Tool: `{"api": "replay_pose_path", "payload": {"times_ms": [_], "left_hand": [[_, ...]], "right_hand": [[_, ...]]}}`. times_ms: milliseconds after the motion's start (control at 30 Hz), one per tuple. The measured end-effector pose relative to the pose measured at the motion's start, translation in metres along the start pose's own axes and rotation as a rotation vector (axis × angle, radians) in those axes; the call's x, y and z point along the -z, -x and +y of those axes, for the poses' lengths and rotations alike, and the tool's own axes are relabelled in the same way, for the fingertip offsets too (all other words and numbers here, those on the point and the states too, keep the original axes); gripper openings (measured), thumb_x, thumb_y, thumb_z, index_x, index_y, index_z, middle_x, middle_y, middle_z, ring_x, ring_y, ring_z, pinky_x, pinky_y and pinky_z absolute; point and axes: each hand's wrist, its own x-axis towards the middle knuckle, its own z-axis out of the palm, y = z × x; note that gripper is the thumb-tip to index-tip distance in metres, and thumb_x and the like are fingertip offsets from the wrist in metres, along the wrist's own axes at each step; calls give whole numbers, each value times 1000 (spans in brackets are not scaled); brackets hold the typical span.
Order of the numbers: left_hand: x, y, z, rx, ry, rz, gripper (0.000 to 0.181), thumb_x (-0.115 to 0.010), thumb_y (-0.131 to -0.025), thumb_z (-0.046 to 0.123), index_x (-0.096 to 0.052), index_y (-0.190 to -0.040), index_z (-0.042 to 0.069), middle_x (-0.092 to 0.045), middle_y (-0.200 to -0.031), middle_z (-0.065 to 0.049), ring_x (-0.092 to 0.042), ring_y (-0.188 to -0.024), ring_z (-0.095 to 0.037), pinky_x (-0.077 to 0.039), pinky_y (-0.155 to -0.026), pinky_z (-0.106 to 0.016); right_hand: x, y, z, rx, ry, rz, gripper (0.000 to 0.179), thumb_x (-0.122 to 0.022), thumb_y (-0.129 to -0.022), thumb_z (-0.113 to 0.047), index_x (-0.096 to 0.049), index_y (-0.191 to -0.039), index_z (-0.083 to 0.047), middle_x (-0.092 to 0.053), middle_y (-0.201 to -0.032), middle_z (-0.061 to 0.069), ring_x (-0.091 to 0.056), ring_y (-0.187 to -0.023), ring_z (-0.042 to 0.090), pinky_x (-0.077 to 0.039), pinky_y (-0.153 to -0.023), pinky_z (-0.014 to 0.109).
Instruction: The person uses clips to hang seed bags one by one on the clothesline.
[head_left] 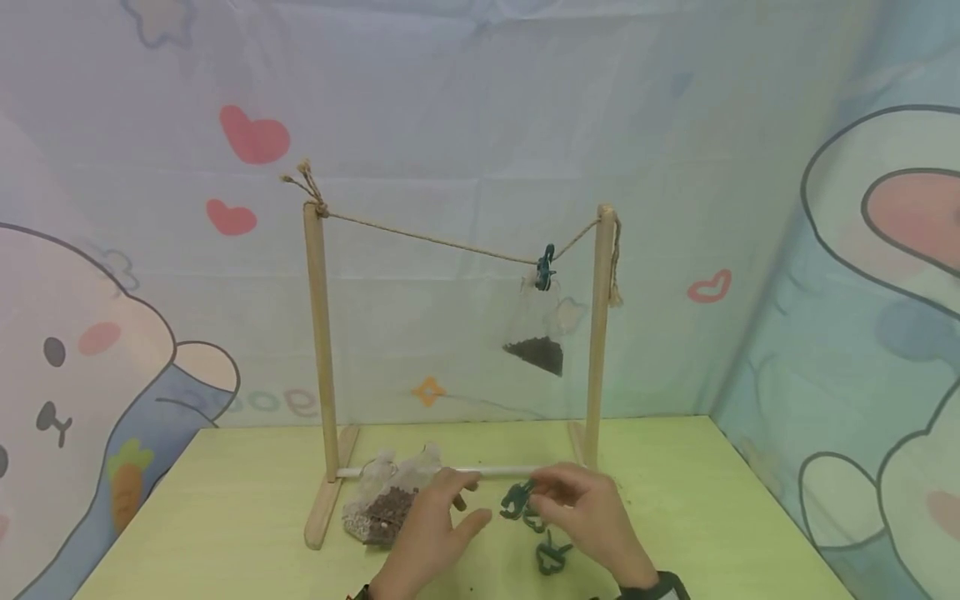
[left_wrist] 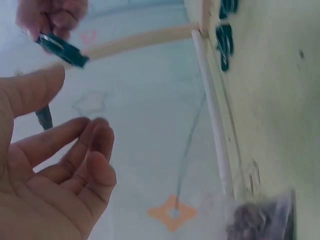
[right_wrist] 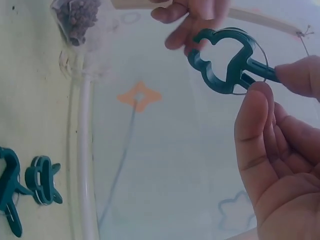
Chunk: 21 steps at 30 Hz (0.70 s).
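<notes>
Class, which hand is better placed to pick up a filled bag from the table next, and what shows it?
Probably the left hand: it holds nothing and is right by the filled bags. The right hand is farther away and pinches a green clip.

Both hands reached in from the bottom edge of the head view, near each other but apart. The left hand [head_left: 433,527] held nothing; its thumb [left_wrist: 37,90] stretched out toward the right hand [head_left: 588,512], and its fingers [left_wrist: 102,172] bent loosely, with a wide gap between them and the thumb. The right hand pinched, its thumb [right_wrist: 300,77] opposing the index finger [right_wrist: 252,115], while the other fingers curled behind. Both wrists showed at the lower edge, the left wrist [head_left: 390,582] lower than the right wrist [head_left: 636,571].
</notes>
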Motion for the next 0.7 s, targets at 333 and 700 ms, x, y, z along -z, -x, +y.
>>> {"api": "replay_pose_path", "payload": {"times_ms": [333,700], "left_hand": [[13,-17,-53,153,-187,178,44,-71,-97,10,-60,-135,-9,-59,-132,-27,-66,-103,-38,-59,-81,-46],[17,-24,-71,201,-182,100,49,-71,-97,11,-57,-136,-13,-54,-139,-35,-50,-131,-52,-44,-106,-64]], "right_hand": [[6,-5,0,-31,12,20,11,-76,-91,-1,-78,-102,1,-73,-86,7,-67,-67,4,-60,-60,26],[3,2,20,-13,61,39,8,-76,-90,0,-81,-94,-5,-72,-76,4,-66,-65,5,-58,-57,25]]}}
